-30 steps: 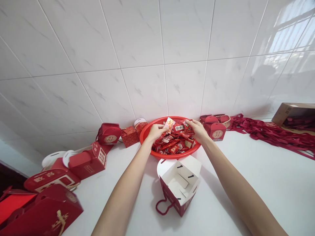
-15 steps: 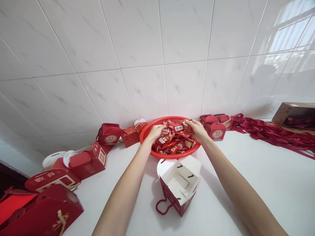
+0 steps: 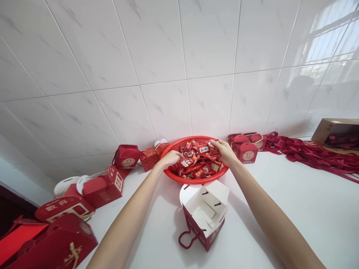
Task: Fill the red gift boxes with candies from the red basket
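Pinching red packet [image 3: 215, 151] with right hand [image 3: 226, 151], touching packet pile [image 3: 198, 166] with left hand [image 3: 170, 159], can't tell left grip, working over red basket [image 3: 193, 182] mid-frame, near open white-lined box [image 3: 206, 215] at lower centre.

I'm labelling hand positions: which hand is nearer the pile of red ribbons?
The right hand, over the right side of the basket, with small boxes between it and the ribbons. The left hand is at the basket's left.
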`<state>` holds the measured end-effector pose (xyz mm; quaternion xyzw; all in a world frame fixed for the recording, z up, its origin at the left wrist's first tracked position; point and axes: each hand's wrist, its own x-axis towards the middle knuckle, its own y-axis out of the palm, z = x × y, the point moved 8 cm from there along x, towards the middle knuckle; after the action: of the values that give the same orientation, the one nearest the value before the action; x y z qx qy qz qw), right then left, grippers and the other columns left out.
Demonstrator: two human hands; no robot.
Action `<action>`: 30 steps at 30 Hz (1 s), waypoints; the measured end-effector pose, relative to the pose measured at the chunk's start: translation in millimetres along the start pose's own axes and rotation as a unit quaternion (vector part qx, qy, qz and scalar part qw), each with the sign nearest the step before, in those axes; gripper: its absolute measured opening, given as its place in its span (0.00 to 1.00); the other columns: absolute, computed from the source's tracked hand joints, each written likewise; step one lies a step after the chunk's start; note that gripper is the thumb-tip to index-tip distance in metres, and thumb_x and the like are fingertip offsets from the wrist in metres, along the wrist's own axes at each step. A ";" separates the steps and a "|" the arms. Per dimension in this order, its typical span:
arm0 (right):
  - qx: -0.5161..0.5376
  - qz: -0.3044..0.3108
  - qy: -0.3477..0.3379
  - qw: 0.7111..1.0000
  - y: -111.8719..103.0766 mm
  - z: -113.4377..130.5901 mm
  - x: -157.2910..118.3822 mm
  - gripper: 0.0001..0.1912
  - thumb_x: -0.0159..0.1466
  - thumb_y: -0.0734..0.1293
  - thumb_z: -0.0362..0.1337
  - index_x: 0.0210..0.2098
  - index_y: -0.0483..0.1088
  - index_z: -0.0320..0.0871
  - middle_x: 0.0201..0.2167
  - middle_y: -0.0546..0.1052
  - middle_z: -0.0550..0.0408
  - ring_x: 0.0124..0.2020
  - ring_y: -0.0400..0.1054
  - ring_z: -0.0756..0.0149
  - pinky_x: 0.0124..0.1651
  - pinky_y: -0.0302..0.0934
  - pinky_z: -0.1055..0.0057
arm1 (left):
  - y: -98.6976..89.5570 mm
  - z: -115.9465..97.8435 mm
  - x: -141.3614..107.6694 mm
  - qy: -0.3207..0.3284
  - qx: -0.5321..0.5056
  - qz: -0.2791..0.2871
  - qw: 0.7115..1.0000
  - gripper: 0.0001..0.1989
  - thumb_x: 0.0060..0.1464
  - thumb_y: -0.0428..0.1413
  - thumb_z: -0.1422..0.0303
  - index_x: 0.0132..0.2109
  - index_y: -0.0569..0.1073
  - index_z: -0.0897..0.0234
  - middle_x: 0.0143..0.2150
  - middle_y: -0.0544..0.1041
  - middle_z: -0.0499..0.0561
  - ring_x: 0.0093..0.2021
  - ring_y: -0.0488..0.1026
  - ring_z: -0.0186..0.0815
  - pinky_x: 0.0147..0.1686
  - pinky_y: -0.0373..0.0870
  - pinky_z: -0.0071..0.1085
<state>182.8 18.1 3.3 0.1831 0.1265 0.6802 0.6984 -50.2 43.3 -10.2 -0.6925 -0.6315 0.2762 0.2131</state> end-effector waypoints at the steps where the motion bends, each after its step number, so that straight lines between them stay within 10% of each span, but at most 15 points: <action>1: 0.000 0.000 -0.001 1.000 0.3 0.0 0.1 0.05 0.55 0.75 0.37 0.26 0.76 0.43 0.23 0.79 0.57 0.23 0.72 0.67 0.28 0.69 0.73 | 2.6 -1.0 -3.9 0.008 0.024 0.035 0.999 0.15 0.35 0.55 0.78 0.32 0.80 0.62 0.24 0.78 0.47 0.29 0.75 0.37 0.27 0.68 0.26; 6: 0.000 -0.001 -0.002 1.000 1.6 0.8 -1.7 0.06 0.54 0.75 0.37 0.27 0.75 0.42 0.23 0.79 0.57 0.24 0.73 0.67 0.26 0.68 0.74 | 18.2 -4.9 -15.1 0.057 0.109 0.140 0.982 0.23 0.29 0.61 0.77 0.40 0.81 0.62 0.26 0.77 0.43 0.31 0.75 0.37 0.30 0.69 0.26; 16: -0.011 -0.010 0.003 1.000 0.4 1.4 -4.2 0.07 0.54 0.74 0.37 0.27 0.74 0.41 0.21 0.78 0.58 0.22 0.71 0.70 0.23 0.66 0.76 | 0.1 -12.2 -24.2 0.108 -0.127 0.036 0.985 0.31 0.38 0.67 0.73 0.55 0.76 0.69 0.31 0.81 0.50 0.37 0.79 0.41 0.46 0.73 0.37; 24: -0.022 0.004 -0.007 1.000 2.3 3.2 -5.1 0.08 0.54 0.75 0.38 0.28 0.74 0.41 0.22 0.78 0.58 0.23 0.71 0.69 0.26 0.68 0.74 | -23.2 -13.0 -45.3 0.168 -0.317 -0.090 0.929 0.28 0.28 0.74 0.61 0.40 0.82 0.68 0.36 0.84 0.55 0.40 0.81 0.45 0.49 0.76 0.41; 30: -0.019 0.014 0.000 1.000 6.2 6.6 -11.2 0.09 0.53 0.76 0.38 0.29 0.75 0.42 0.23 0.79 0.57 0.23 0.72 0.69 0.26 0.67 0.75 | -12.1 -30.6 -84.6 0.183 -0.384 -0.055 0.903 0.23 0.32 0.74 0.62 0.39 0.81 0.65 0.37 0.84 0.52 0.39 0.80 0.38 0.44 0.76 0.34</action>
<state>179.5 6.5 11.1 0.1716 0.1112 0.6925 0.6918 -43.7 -37.6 30.3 -0.7236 -0.6752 -0.1315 0.0574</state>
